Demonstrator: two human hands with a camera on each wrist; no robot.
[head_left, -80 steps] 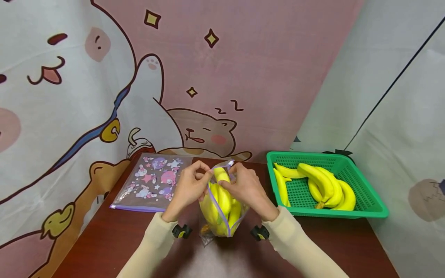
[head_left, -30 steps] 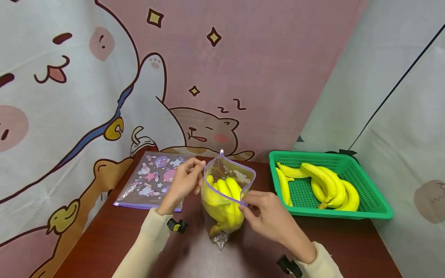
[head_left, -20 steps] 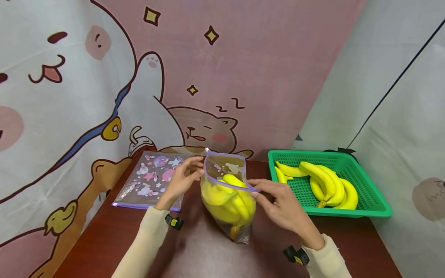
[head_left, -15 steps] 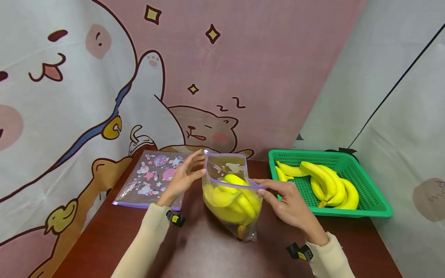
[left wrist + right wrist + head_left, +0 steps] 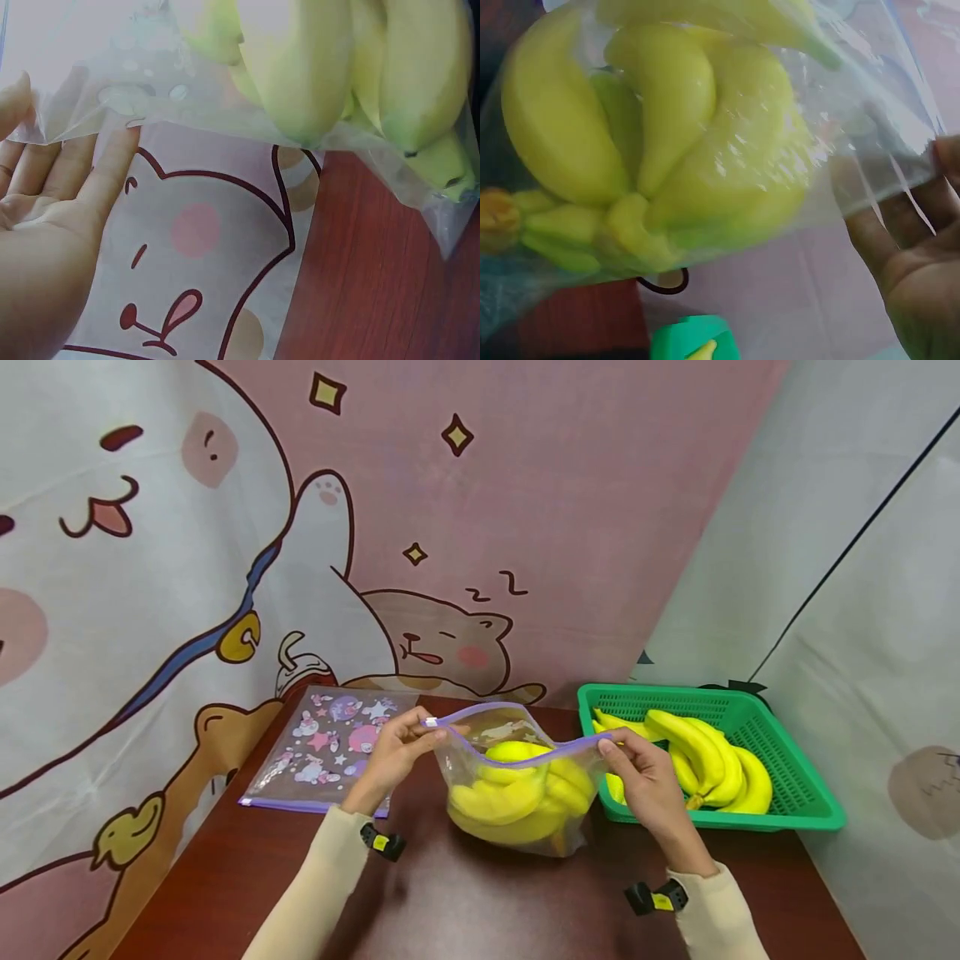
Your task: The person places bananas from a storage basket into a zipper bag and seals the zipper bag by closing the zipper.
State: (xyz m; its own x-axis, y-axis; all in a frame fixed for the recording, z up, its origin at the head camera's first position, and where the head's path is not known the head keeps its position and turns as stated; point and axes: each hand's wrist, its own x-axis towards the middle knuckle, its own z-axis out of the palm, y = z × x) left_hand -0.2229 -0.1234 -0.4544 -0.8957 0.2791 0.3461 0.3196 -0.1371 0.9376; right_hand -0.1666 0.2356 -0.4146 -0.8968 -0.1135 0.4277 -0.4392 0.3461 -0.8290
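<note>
A clear zip bag [image 5: 581, 746] with a purple edge hangs over the table, its mouth gaping. Inside lies a bunch of yellow bananas [image 5: 498, 802], seen through the plastic. My left hand [image 5: 397, 758] pinches the bag's left corner beside the white slider. At the opposite corner, my right hand [image 5: 648, 783] pinches the purple edge between thumb and fingers. In the left wrist view, the left fingers [image 5: 112, 161] lie behind the plastic, with the thumb in front. The right wrist view has the bananas [image 5: 679, 112] filling the bag and the right hand [image 5: 922, 262] at its edge.
A green basket [image 5: 806, 802] with several bananas [image 5: 693, 756] stands at the right, just behind the right hand. Another zip bag [image 5: 322, 747], printed with cartoon figures, lies flat at the left. Printed cloth [image 5: 570, 527] hangs behind the brown table [image 5: 450, 910].
The bag has turned and its mouth is stretched wider sideways. My right hand has moved right with its corner. My left hand, beside the bag a moment ago, now pinches the slider corner.
</note>
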